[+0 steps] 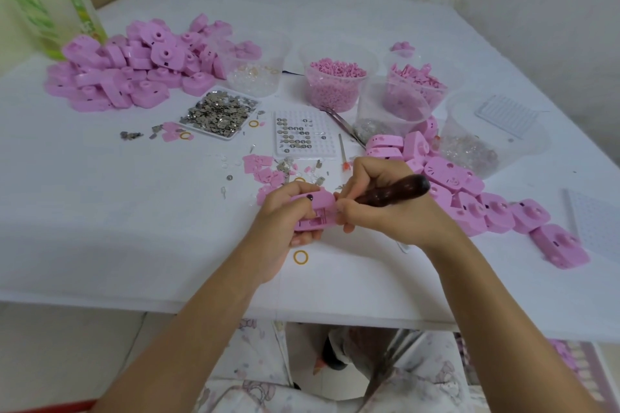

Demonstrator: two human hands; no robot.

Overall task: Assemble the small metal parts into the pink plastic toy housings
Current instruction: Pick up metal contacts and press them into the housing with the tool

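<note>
The white table (134,228) carries everything within arm's reach. At its far left lies a heap of pink housings (134,70), probably the unworked stock. A second row of pink housings (469,198) runs along the right side next to the working hand, which would suit a place to put finished ones down, though the view does not prove this. Behind stand clear tubs of pink small parts (332,84). In front of the heap is a shallow tray of metal parts (219,114), and beside it a white grid tray (303,134) holds round metal pieces in separate cells, likely so that each can be picked singly.

The left hand (288,218) is wrapped around one pink housing (318,208), fingers curled over its top and thumb beneath. It holds the housing just above the table with its open ribbed side towards the other hand. The right hand (379,208) grips a dark-handled tool (396,189) in a closed fist-like hold, with its fingertips at the housing's edge. The tool's tip, and any metal part at it, are too small to make out. A yellow ring (300,257) lies loose on the table below the hands.
</note>
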